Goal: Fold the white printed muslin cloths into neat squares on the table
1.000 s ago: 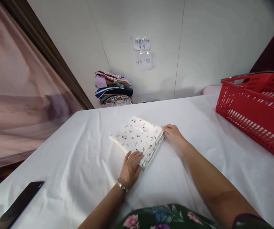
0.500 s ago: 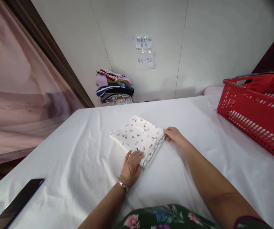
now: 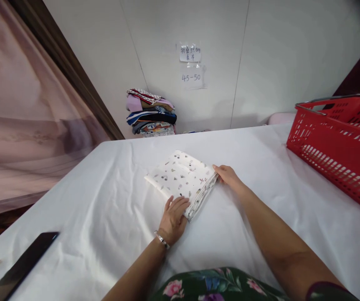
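Note:
A white cloth (image 3: 180, 173) with small printed plants and figures lies folded into a thick, many-layered square on the table. My left hand (image 3: 174, 217), a silver bracelet at its wrist, grips the near corner, with its fingers laid over the top. The left thumb is mostly out of sight below the cloth's edge. At the right corner, my right hand (image 3: 228, 175) pinches the layers, thumb and index finger showing and the other fingers partly hidden. Between the two hands runs the edge where the stacked layers show.
A red plastic basket (image 3: 336, 154) stands at the table's right side. A dark flat device (image 3: 26, 261) lies at the front left of the white-covered table (image 3: 105, 200). Beyond the far edge rises a stack of folded fabrics (image 3: 151, 113). Pink curtains (image 3: 36, 113) hang on the left.
The right thumb and index finger have shifted slightly at the cloth's right corner. The cloth and my left hand stay practically in place; the view has tilted a little.

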`<state>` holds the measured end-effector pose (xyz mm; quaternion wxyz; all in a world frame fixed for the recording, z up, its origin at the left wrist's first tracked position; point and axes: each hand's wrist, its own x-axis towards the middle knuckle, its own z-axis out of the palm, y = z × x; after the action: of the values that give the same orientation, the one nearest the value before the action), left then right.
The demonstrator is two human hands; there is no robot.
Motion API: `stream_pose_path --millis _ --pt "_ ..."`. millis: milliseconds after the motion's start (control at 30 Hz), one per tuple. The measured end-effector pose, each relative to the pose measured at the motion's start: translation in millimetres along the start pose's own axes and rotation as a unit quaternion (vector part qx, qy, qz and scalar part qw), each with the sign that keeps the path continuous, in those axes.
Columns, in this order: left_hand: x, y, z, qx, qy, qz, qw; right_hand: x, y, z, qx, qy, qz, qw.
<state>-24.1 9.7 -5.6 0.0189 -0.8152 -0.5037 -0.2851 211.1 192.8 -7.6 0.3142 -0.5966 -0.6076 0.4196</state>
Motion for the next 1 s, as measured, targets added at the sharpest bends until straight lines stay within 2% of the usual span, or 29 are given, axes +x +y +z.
stream_pose_path --millis 267,700,900,1000 --pt "4 9 -4.2 -0.012 -0.012 -0.012 1.0 -6 -12 3 0.036 0.047 -0.067 0.996" --pt "2 10 -1.3 -0.009 0.007 -0.016 1.0 -3 -4 -3 -0.001 0.003 -0.028 1.0" --pt "1 17 -5.0 -0.022 0.026 -0.021 0.999 -1 1 -3 -0.045 0.013 -0.047 0.998" --pt "2 22 -8.8 -0.033 0.023 -0.037 0.999 -2 2 -3 -0.074 0.04 -0.068 0.994"
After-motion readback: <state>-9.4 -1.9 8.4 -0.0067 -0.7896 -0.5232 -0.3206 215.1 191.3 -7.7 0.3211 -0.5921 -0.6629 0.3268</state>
